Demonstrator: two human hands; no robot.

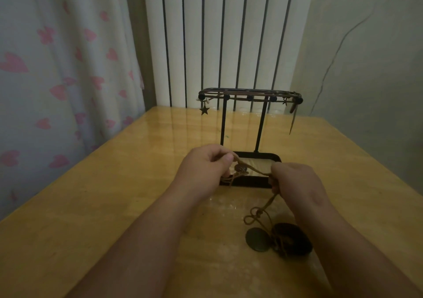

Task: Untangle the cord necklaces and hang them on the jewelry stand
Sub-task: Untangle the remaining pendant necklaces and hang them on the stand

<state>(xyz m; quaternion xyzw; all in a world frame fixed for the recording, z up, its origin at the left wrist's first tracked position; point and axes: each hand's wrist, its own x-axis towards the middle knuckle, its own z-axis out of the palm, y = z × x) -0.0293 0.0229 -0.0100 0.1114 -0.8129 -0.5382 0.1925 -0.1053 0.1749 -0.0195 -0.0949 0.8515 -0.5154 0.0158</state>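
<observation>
Centre frame, over the jewelry stand (261,126) tray: left hand (203,167) and right hand (297,181) each pinch one tan cord (251,167), taut between them. Its knotted tail (254,215) trails lower right, unhung. Beaded necklace (249,98) already drapes the top bar, so roughly halfway.

The jewelry stand (261,123) is on the table (114,194), towards its far edge. Behind the stand is a radiator (229,34), and left of the stand a curtain (57,68). Necklaces (249,98) lie along the stand's top bar. Before the stand's base, the left hand (203,171) and right hand (295,181) hold a cord (251,168) across it. Nearer still, a round pendant (257,239) lies on the table.
</observation>
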